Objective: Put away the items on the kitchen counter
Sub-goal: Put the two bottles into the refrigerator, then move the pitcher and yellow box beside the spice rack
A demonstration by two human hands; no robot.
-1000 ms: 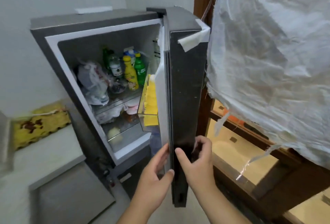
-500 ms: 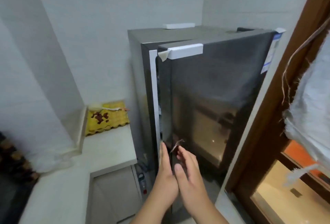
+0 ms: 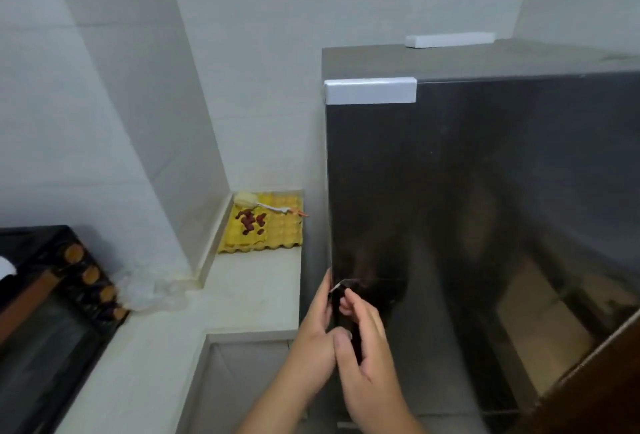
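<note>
The fridge door (image 3: 485, 212) is dark and glossy and now sits flush against the grey fridge body. My left hand (image 3: 313, 333) lies flat along the door's left edge, fingers straight. My right hand (image 3: 363, 347) presses on the door face just beside it, fingers loosely bent, holding nothing. On the white counter (image 3: 249, 298) to the left sits a yellow egg tray (image 3: 273, 232) with red dates (image 3: 251, 220) and a pale brush on it.
A black toaster oven (image 3: 52, 326) stands at the left on the counter, with crumpled clear plastic (image 3: 152, 291) beside it. A white strip (image 3: 450, 39) lies on the fridge top. Tiled walls close the corner. A brown door frame (image 3: 595, 395) shows at bottom right.
The fridge door swung from wide open to closed under both hands. The view turned left, so the fridge's contents and the plastic sheet at right are gone.
</note>
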